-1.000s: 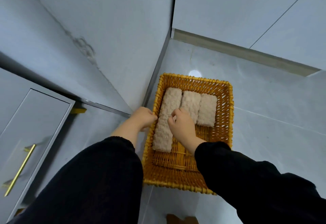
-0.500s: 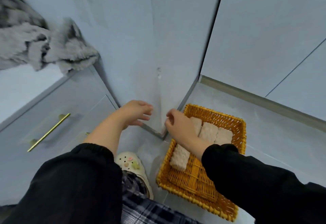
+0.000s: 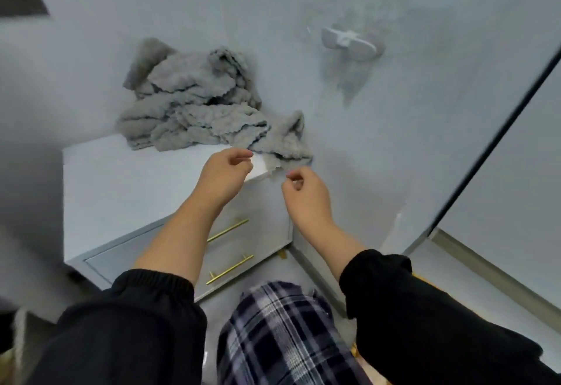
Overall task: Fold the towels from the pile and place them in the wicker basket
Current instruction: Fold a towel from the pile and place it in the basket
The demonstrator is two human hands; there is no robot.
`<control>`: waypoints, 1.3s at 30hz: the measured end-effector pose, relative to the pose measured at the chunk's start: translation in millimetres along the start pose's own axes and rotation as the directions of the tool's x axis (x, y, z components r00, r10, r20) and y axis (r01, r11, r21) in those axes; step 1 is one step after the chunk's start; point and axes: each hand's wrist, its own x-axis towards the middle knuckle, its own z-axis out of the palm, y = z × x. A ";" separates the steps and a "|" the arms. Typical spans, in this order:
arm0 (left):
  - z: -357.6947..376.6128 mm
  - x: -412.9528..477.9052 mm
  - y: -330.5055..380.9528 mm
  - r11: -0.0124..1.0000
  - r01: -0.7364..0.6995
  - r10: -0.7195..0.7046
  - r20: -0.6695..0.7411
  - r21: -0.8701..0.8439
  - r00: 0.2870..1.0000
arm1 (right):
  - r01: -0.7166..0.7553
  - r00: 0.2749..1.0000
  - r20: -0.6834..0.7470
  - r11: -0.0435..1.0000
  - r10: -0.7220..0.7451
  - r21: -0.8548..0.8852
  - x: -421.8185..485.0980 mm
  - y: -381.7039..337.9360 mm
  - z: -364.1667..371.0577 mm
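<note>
Two hands, one towel pile, perhaps three towels, two brass handles, one wall hook

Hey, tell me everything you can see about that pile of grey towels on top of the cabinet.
The towel pile is a crumpled, unfolded heap of grey, nubby terry-like cloth with wavy edges. It sits at the back right of the white cabinet top, bunched against the wall. One corner trails over the cabinet's right edge. The left hand and right hand are right beside that corner; whether either touches it is unclear.
</note>
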 end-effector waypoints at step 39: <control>-64.4 131.0 -125.2 0.653 0.178 -0.043 -0.199 0.736 0.979 | -0.039 0.991 0.094 0.886 0.092 -0.462 272.0 -54.8 139.3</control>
